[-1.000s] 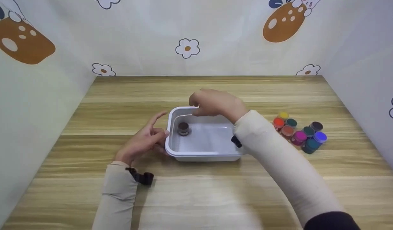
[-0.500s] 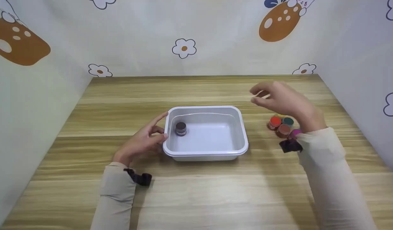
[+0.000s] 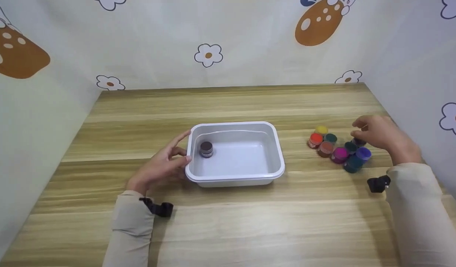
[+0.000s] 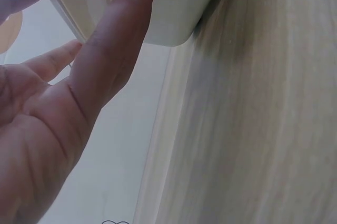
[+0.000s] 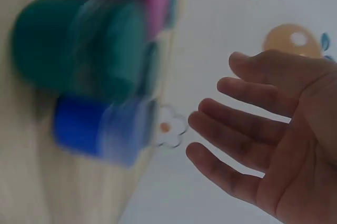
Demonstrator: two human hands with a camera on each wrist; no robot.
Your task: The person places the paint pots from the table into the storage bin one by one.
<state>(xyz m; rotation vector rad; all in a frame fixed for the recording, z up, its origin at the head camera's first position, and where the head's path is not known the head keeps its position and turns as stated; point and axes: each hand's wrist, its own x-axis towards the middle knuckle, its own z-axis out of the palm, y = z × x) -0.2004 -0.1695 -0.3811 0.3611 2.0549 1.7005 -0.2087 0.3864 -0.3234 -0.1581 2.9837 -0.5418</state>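
A white plastic tub stands on the table, with a dark brown paint pot upright inside near its left wall. My left hand rests against the tub's left side, index finger and thumb touching the rim. In the left wrist view, a finger lies along the tub's outer wall. Over the paint pots on the right, my right hand hovers with loosely bent fingers holding nothing. Just below its fingertips is a dark pot, partly hidden. The right wrist view shows a teal pot and a blue pot, blurred.
Right of the tub cluster several pots: yellow, red, brownish-red, magenta, dark green and blue ones. The wooden table meets patterned cloth walls at the back and sides.
My right hand has left the tub and moved right, reaching the paint pots and lowering over them. My left hand stays at the tub. The head view has shifted slightly.
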